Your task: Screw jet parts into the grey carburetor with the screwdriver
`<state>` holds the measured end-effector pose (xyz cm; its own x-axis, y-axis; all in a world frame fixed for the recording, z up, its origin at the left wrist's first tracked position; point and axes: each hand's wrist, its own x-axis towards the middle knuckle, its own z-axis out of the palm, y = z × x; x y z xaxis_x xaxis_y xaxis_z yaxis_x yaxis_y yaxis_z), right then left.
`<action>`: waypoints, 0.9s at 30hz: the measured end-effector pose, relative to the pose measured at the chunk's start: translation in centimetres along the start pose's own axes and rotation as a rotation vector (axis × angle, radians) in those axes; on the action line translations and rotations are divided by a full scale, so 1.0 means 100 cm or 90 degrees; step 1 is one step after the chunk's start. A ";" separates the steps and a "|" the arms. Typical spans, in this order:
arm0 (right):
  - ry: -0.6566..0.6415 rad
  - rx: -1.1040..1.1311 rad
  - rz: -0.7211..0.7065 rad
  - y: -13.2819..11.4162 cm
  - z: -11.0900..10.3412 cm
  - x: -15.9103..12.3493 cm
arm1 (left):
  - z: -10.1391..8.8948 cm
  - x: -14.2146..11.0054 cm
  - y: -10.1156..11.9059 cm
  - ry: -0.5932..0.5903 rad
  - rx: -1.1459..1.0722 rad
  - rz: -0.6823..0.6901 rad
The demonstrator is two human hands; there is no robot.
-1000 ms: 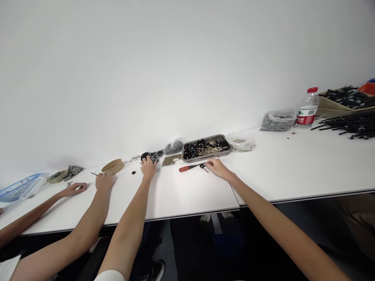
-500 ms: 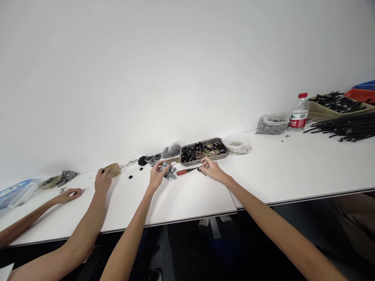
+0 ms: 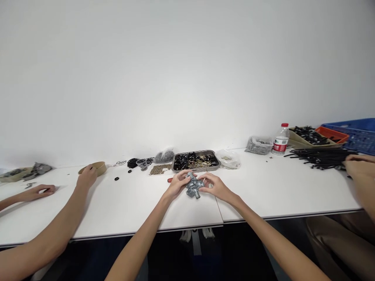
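Between my hands, just above the near table edge, is a grey metal carburetor (image 3: 193, 186). My left hand (image 3: 177, 183) is closed around its left side. My right hand (image 3: 215, 186) is pinched against its right side; whatever those fingertips hold is hidden. The red handle end of a screwdriver (image 3: 170, 180) pokes out behind my left hand, the rest covered. Just beyond my hands is a metal tray (image 3: 195, 170) of black and brass-coloured small parts.
Brass pieces (image 3: 159, 169), a plastic cup (image 3: 142, 164) and bags of small parts line the wall. On the right are a water bottle (image 3: 280, 139), black tubes (image 3: 318, 156) and a blue crate (image 3: 357, 136). Other people's hands (image 3: 87, 177) work on both sides.
My hands have come together with the carburetor between them. Half a second ago my right hand held a small black and brass piece near the tray. Another person's hand now shows at right.
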<state>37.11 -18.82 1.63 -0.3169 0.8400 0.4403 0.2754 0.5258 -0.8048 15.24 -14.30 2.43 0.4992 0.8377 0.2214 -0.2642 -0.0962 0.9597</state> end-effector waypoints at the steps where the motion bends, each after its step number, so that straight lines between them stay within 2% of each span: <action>1: 0.000 -0.015 0.008 0.000 -0.003 -0.004 | 0.001 0.002 -0.003 -0.020 0.004 -0.016; 4: 0.002 -0.061 0.041 -0.003 -0.012 -0.015 | -0.002 0.011 -0.008 -0.027 0.043 -0.050; 10: -0.094 -0.161 0.068 -0.016 -0.017 -0.029 | -0.023 0.029 -0.021 0.163 0.091 -0.006; 13: -0.107 -0.205 0.061 -0.022 -0.012 -0.028 | -0.026 0.028 -0.034 0.198 0.121 -0.005; 18: -0.095 -0.216 0.066 -0.022 -0.007 -0.023 | -0.027 0.024 -0.049 0.207 0.137 -0.009; 23: 0.000 -0.154 0.066 -0.009 -0.013 -0.023 | -0.026 0.016 -0.043 0.206 0.130 -0.011; 27: 0.086 -0.073 0.014 0.003 -0.013 -0.024 | -0.008 0.003 -0.034 0.113 0.111 -0.036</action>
<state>39.13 -20.47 0.88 -0.1871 0.8575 0.4792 0.3848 0.5128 -0.7674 15.61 -13.28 -0.90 0.3522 0.9242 0.1478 -0.0856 -0.1255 0.9884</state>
